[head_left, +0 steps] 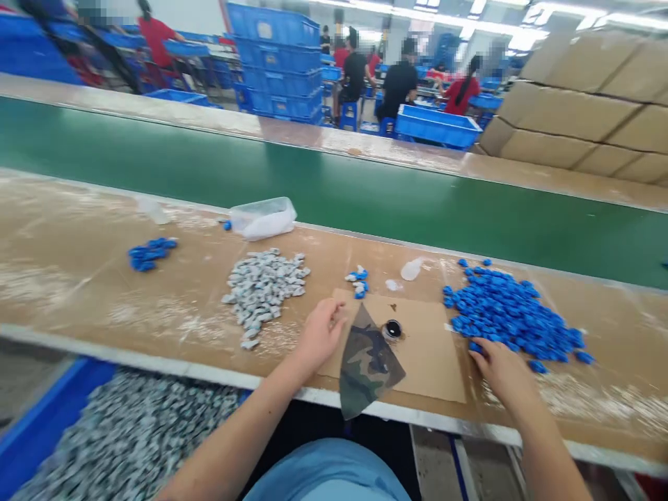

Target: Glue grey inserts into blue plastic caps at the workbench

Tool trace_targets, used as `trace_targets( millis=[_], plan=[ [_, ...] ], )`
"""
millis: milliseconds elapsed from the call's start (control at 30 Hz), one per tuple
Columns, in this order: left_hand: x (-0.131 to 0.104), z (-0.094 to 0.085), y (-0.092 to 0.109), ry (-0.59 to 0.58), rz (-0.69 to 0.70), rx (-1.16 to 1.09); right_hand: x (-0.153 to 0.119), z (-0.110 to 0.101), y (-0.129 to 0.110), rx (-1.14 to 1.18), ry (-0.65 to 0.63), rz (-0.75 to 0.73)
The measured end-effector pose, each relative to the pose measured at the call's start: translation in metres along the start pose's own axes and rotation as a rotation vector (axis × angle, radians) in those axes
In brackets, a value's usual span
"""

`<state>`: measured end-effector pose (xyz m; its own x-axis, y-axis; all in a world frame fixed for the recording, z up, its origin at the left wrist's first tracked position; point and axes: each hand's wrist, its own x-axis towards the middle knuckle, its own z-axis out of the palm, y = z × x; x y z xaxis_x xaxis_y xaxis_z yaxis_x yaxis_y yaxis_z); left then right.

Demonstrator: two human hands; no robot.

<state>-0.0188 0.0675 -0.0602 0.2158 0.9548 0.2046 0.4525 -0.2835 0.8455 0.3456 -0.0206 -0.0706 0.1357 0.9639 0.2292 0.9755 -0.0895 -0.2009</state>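
My left hand (321, 330) is over the left edge of a flat cardboard sheet (433, 369), its fingers curled and thumb drawn in. Whatever it may hold is too small to make out. My right hand (501, 365) is at the near left edge of a heap of small blue plastic pieces (511, 309), with thumb and fingertips around one blue piece (474, 346). Between my hands lie a camouflage cloth (365, 362) and a small round pot of dark liquid (392, 330). Several blue-and-grey pieces (358, 282) sit just beyond the sheet.
A pile of small grey pieces (266, 289) is left of the sheet. Behind it stands a clear plastic tray (264, 218). More blue pieces (151, 254) lie farther left. A blue crate (67, 407) of grey pieces stands below the table edge. A green conveyor belt (334, 184) runs behind.
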Motion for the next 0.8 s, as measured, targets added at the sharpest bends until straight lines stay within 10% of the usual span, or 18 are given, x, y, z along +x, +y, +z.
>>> trace_targets(
  millis=[367,633,800],
  plan=[
    [-0.027,-0.069,-0.037,0.357,-0.11,0.552,0.011,-0.015,-0.015,0.22,-0.111,0.195],
    [-0.019,-0.066,-0.039,0.247,-0.09,0.605,0.002,-0.023,-0.031,0.377,-0.096,0.318],
    [-0.025,-0.048,-0.023,0.276,-0.051,0.237,0.001,-0.014,-0.068,0.702,-0.058,0.253]
  ],
)
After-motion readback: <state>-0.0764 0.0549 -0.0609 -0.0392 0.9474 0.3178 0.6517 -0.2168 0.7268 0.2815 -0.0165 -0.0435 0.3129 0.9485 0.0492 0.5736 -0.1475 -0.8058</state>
